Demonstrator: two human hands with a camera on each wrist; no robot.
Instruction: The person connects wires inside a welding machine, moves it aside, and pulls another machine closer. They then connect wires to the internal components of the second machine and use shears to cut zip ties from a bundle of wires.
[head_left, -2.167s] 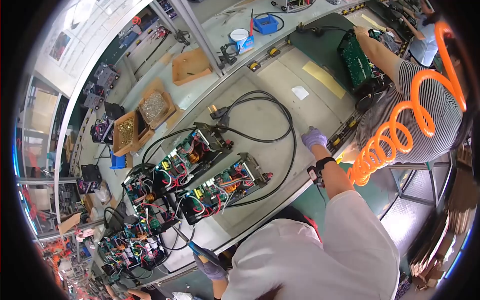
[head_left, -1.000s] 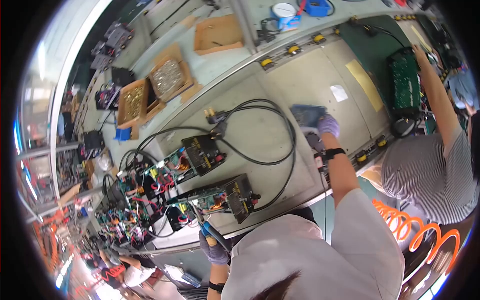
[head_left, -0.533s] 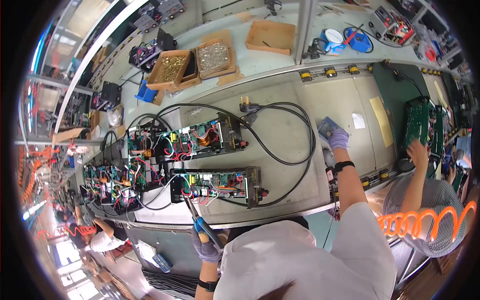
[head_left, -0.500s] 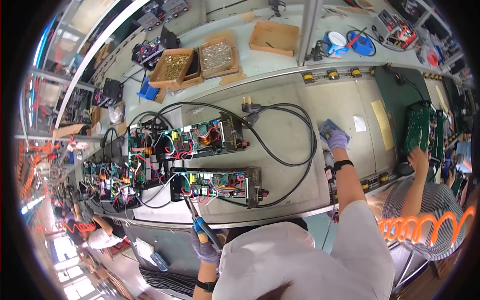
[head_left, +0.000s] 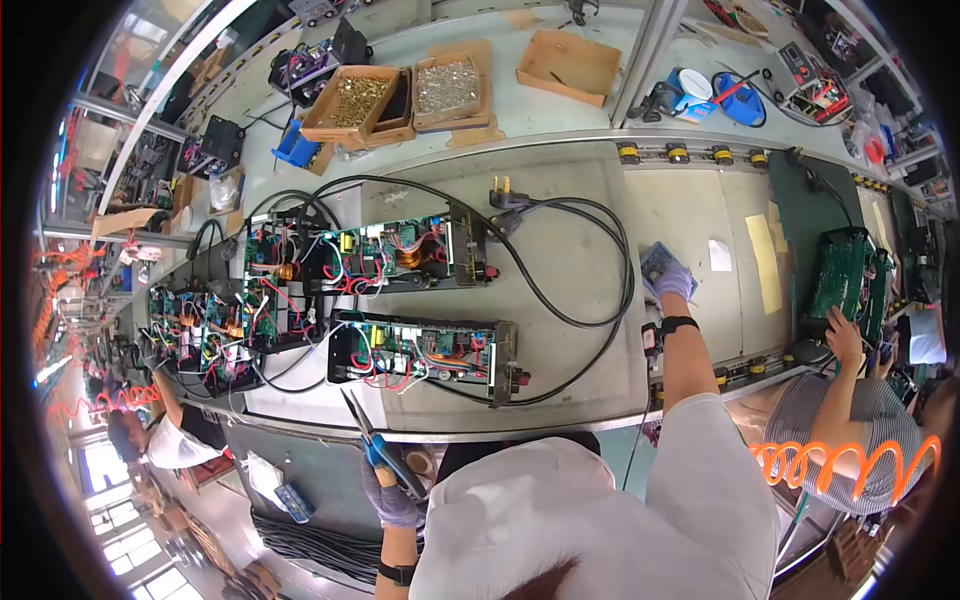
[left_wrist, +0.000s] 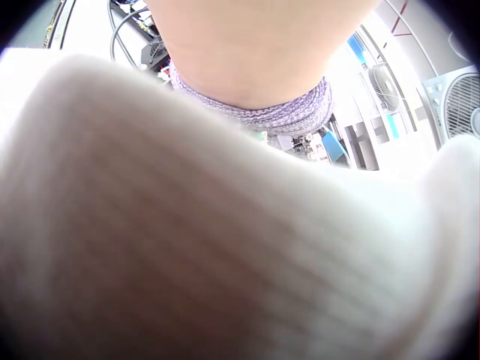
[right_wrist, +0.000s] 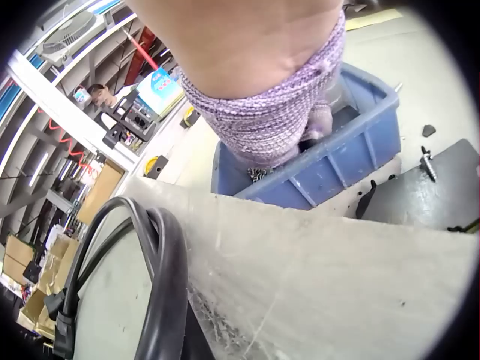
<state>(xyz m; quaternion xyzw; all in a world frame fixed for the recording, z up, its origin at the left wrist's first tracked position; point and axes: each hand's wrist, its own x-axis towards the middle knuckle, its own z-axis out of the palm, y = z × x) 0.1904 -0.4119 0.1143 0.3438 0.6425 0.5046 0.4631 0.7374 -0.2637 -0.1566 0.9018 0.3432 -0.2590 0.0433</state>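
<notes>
My gloved left hand (head_left: 392,502) grips blue-handled pliers (head_left: 376,448) near the bench's front edge, tips close to the nearer open circuit unit (head_left: 430,355). The left wrist view shows the purple glove cuff (left_wrist: 262,116) and blurred pale cloth; the fingers are hidden. Over on the right, my gloved right hand (head_left: 672,282) reaches into a small blue bin (head_left: 655,262). In the right wrist view the right hand (right_wrist: 262,127) dips inside the blue bin (right_wrist: 330,169), where small metal pieces (right_wrist: 259,174) show; its fingertips are hidden.
A looped black cable (head_left: 622,290) lies left of the bin. More circuit units (head_left: 395,255) stand behind and to the left. Trays of small parts (head_left: 350,100) sit on the back bench. Another person's hand (head_left: 843,335) touches a green board (head_left: 840,280) at right.
My right hand has gone from the bare bench surface to inside the blue bin, which came into sight. The pliers' tips have drawn slightly away from the nearer unit. The head view has turned.
</notes>
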